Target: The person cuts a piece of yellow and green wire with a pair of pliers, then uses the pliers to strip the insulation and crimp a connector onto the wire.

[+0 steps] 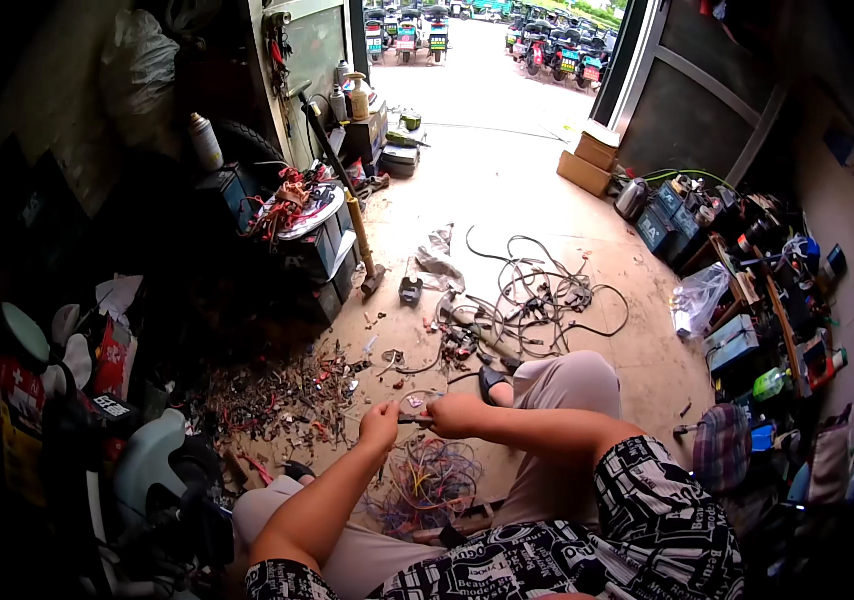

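Note:
My left hand and my right hand are close together between my knees, fingers closed. A short stretch of black cable runs from one hand to the other, and each hand grips an end. A thin wire loop shows just above it. What lies inside the fingers is hidden. Below my hands is a tangle of thin coloured wires on the floor. Farther ahead lies a heap of thick black cables with connectors.
Small scraps litter the floor at left. A long-handled hammer leans against batteries. Cardboard boxes, a kettle and a clear plastic bag stand along the right. A pale scooter part is near on the left. Scooters are parked outside the doorway.

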Motion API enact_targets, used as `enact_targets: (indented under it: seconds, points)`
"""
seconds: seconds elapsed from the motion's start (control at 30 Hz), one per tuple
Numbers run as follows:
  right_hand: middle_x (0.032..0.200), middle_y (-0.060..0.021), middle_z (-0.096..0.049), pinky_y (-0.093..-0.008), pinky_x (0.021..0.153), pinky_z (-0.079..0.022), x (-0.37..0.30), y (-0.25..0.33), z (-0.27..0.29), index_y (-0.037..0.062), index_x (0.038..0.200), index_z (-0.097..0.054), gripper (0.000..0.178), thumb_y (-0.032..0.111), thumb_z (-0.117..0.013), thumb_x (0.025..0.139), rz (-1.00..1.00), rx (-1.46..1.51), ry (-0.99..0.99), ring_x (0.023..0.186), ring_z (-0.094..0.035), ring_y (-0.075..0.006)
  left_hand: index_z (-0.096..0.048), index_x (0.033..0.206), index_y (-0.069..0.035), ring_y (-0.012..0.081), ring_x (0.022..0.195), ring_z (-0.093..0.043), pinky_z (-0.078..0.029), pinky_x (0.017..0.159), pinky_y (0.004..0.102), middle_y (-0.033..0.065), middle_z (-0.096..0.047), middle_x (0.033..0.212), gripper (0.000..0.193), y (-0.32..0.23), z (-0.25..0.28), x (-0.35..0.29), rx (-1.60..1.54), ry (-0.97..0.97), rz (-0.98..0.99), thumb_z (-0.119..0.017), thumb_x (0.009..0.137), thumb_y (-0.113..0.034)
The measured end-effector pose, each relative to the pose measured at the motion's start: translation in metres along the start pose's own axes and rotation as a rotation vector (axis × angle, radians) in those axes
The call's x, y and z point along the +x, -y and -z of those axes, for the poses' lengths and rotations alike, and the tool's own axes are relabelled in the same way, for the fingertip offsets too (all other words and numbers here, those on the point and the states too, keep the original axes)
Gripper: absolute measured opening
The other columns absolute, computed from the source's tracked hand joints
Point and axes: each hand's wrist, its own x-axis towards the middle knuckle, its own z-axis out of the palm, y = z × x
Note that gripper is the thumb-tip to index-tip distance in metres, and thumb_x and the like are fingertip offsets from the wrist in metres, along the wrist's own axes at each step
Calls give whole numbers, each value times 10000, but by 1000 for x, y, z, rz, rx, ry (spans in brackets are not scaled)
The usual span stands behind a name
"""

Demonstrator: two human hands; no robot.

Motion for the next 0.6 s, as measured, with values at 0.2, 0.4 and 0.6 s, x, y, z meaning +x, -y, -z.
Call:
enact_targets:
  seconds: [0.2, 0.4, 0.6]
  points:
    - [947, -186, -647, -443, 790, -493, 15, -16, 42, 53, 976, -638, 272, 266, -545, 834, -113, 113, -101, 911, -617, -362, -581, 919, -116, 45, 378, -230, -170, 338, 240, -78, -281, 507, 246, -49, 38, -1, -281, 4, -150, -510, 956, -348]
    - [622, 20, -464, -237, 489, -376, 28, -23, 94, -5, 973, -607, 292, 278, -567, 913, -42, 1406, -451, 515, -432, -75, -571, 945, -93, 13, 385, -198, -151, 359, 206, -102, -261, 513, 268, -100, 55, -29, -505, 270, -182, -487, 977, -345]
    - [689, 9, -527, -255, 582, -452, 15, 1, 113, 19, 1003, -611, 348, 351, -533, 934, -17, 1733, -127, 597, -505, -105, -548, 980, -88, 19, 414, -194, -155, 370, 202, -86, -260, 537, 293, -91, 53, -35, -491, 298, -130, -478, 977, -372]
